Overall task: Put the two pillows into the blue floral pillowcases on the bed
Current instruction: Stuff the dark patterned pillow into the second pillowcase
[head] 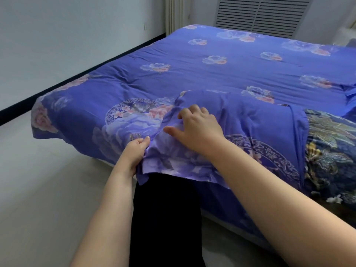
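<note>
A blue floral pillowcase, bulging as if a pillow is inside, lies at the near edge of the bed. Its open end hangs toward me over the bed's edge. My left hand grips the left corner of that open end, fingers and thumb curled round the fabric. My right hand lies on top of the case with fingers spread, fingertips bent onto the cloth and thumb pointing left. The pillow itself is hidden under the fabric. At the far right edge a second piece of blue fabric shows partly.
A dark blue and gold patterned cloth lies on the bed right of the pillowcase. The blue floral quilt covers the whole bed. Pale floor spreads to the left; a white wall and a slatted vent stand behind. My dark trousers touch the bed's edge.
</note>
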